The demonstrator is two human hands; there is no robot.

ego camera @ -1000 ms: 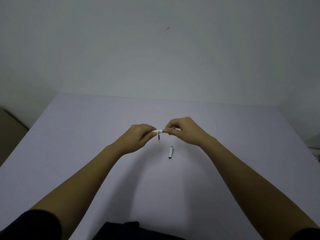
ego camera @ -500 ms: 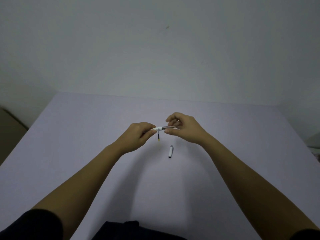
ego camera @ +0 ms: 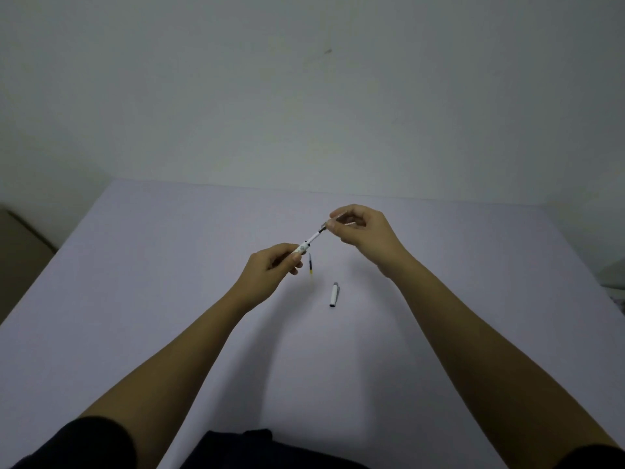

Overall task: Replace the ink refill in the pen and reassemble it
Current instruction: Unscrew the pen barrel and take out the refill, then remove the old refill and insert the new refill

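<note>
My left hand [ego camera: 275, 265] grips the white pen barrel [ego camera: 302, 247], mostly hidden in the fist, only its open end showing. A thin white refill [ego camera: 314, 237] with a dark end sticks out of the barrel, slanting up to the right. My right hand [ego camera: 363, 231] pinches the pen's small grey tip piece [ego camera: 324, 227] at the refill's far end. A second refill [ego camera: 310, 264], dark with a yellowish end, lies on the table just right of my left hand. The white pen cap [ego camera: 334, 294] lies below it.
The pale lilac table [ego camera: 169, 299] meets a plain wall at its far edge. A brown surface [ego camera: 20, 252] drops off beyond the left edge. Dark clothing [ego camera: 236, 448] shows at the near edge.
My hands have drawn apart. The right hand moved up and to the right with the tip piece, and the refill now shows between barrel and tip. The pen tilted from level to slanted.
</note>
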